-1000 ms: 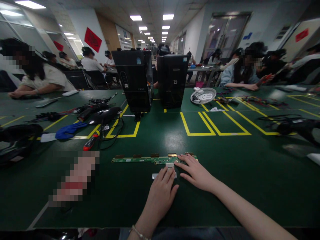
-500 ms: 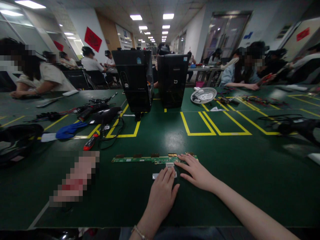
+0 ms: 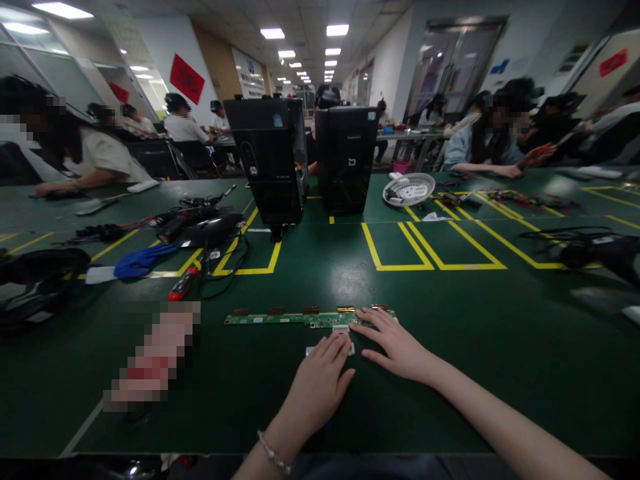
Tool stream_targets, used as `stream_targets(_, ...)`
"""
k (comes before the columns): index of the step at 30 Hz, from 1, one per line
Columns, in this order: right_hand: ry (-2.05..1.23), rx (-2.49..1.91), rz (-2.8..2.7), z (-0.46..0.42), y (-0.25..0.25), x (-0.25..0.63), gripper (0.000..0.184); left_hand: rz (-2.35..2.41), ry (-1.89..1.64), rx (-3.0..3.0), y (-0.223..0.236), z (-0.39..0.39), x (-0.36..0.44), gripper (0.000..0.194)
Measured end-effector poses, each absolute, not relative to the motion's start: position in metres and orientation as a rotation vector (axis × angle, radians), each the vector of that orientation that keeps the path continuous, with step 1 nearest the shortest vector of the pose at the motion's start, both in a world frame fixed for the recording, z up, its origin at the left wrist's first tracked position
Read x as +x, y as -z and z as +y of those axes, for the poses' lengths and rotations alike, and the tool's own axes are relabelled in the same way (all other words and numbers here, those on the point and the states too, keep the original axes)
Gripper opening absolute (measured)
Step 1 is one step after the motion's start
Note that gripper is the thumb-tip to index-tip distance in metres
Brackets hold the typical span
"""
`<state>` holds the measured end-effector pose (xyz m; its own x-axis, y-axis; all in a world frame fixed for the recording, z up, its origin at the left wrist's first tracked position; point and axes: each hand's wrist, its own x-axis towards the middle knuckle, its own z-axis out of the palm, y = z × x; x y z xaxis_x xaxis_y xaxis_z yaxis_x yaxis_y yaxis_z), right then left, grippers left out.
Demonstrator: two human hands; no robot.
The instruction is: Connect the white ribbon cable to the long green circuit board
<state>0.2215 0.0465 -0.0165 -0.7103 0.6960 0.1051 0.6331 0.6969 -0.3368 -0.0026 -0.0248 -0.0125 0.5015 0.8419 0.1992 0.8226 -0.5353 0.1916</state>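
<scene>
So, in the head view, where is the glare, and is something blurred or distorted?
Head view: pale glare lies on the green table beyond the circuit board; the ceiling lights look nearly white; a pixelated patch shows left of the left hand; toward both side edges, shapes look stretched and soft.

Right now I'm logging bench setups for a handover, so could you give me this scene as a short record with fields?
Surface: green table with yellow tape outlines
Main item: long green circuit board, lying flat
Left hand: palm down, fingertips by the pale connector at the board's near edge; grip unclear
Right hand: fingers spread, over the board's right end
Left of board: screwdriver, blue cloth
Beyond: two black computer cases, white basket
Unreadable: pixelated patch, lower left
</scene>
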Motion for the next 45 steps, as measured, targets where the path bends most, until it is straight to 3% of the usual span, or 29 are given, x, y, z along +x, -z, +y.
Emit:
stream_targets(22,-0.422,-1.046,-2.681,0.046,0.012,0.223,0.055,1.293,-0.409,2.709,0.009,-0.008,-0.016,0.042)
stream_targets(31,-0.388,-1.064,-2.679,0.045,0.013,0.220,0.055,1.244,-0.519,2.641,-0.012,0.003,-0.024,0.039)
stream_targets(36,-0.402,-1.089,-2.701,0.044,0.009,0.220,0.053,1.614,-0.696,2.532,-0.015,-0.008,-0.064,0.038)
stream_targets(45,-0.413,-1.021,-2.670,0.043,0.007,0.218,0.046,1.955,-0.746,2.579,0.033,-0.048,-0.123,0.034)
